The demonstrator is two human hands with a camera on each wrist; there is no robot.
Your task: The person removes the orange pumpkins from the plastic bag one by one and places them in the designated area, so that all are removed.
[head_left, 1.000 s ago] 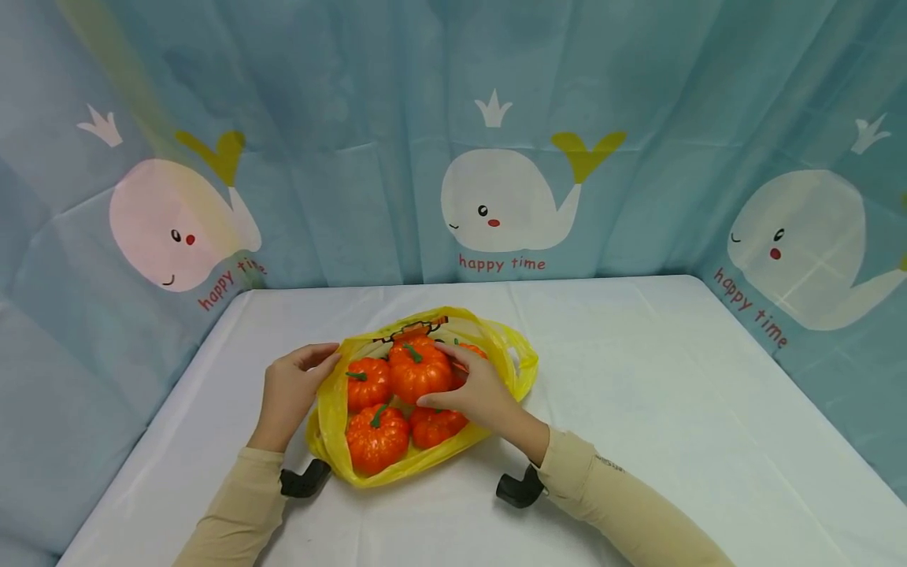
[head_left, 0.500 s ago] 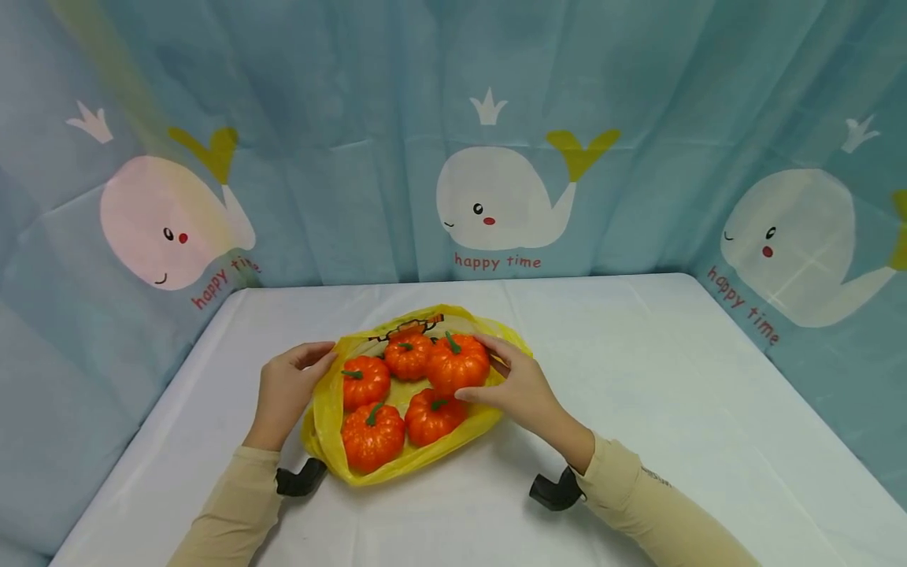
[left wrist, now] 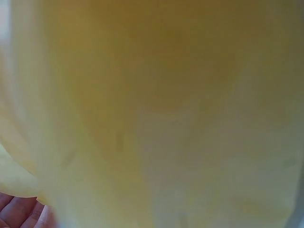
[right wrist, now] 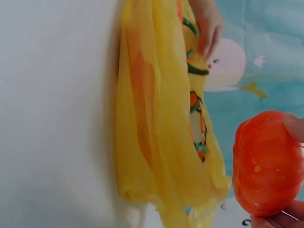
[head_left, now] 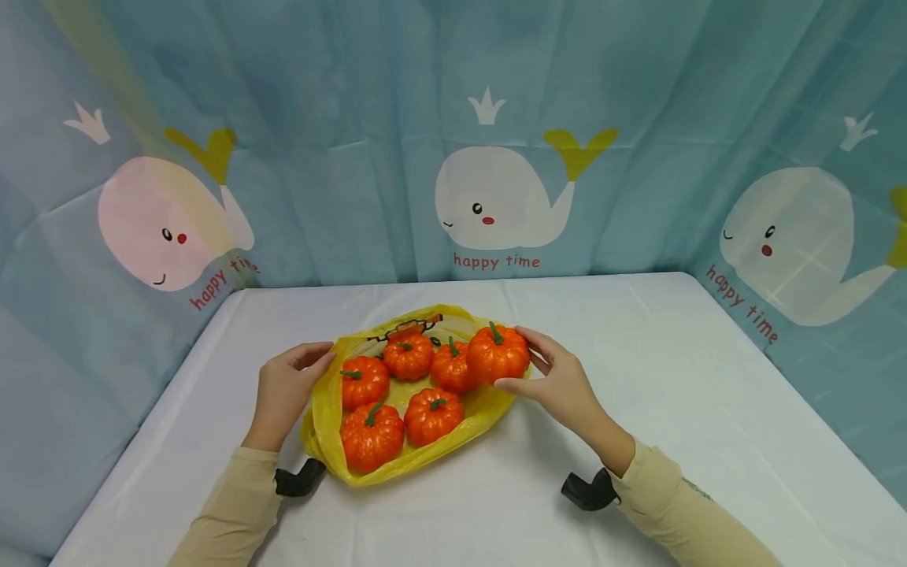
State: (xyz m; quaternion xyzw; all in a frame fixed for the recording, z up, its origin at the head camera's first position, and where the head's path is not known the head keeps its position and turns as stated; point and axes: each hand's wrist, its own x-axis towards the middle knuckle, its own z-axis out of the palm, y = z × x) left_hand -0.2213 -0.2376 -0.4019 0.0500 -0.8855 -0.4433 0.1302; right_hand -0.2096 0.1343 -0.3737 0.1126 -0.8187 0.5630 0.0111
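My left hand (head_left: 283,394) pinches the left rim of a yellow plastic bag (head_left: 326,417) that lies with its mouth spread wide. In the left wrist view the bag's yellow film (left wrist: 118,95) fills nearly everything, and only some fingers show at the lower left corner. Between thumb and fingers, my right hand (head_left: 567,394) holds an orange toy pumpkin (head_left: 498,354) with a green stem, over the bag's right edge. The right wrist view has this pumpkin (right wrist: 263,166) raised beside the bag. Several similar pumpkins (head_left: 372,438) sit inside the bag, stems mostly upward.
A white cloth (head_left: 673,409) covers the table. Behind it hangs a blue curtain (head_left: 354,213) printed with whales. A black wrist device (head_left: 301,478) sits by the left cuff, and another black device (head_left: 590,490) by the right cuff.
My right hand has carried its pumpkin rightward from the bag's middle to over its right edge, uncovering the pumpkins below. The left hand keeps its place on the rim.
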